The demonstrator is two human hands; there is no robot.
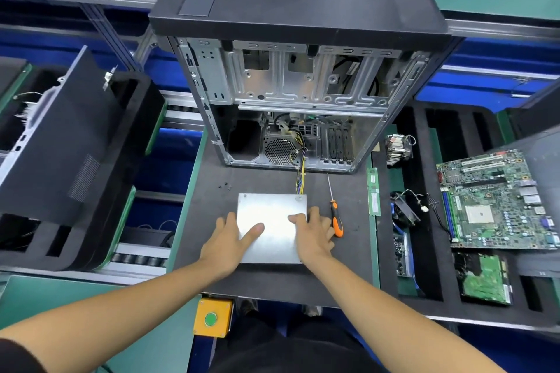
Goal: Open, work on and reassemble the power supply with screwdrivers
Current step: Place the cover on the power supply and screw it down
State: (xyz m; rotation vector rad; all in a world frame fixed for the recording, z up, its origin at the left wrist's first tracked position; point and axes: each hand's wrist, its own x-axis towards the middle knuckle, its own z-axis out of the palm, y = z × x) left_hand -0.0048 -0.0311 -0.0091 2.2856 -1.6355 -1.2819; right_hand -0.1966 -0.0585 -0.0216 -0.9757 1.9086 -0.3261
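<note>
The power supply (272,212), a flat silver metal box, lies on the black mat in front of me. Its bundle of coloured wires (300,179) runs from its far edge into the open computer case (291,94). My left hand (233,239) holds its left side, thumb resting on the top plate. My right hand (312,233) holds the right side, thumb on top and fingers down over the edge. An orange-and-black screwdriver (336,218) lies on the mat just right of my right hand, its thin shaft pointing toward the case. A few small dark screws (225,186) lie left of the box's far corner.
A black side panel (69,142) leans in the foam tray at left. On the right, foam slots hold a motherboard (497,200), a heatsink (398,148), a small fan (404,209) and a green circuit board (481,278). A yellow box with a green button (212,318) sits at the mat's near edge.
</note>
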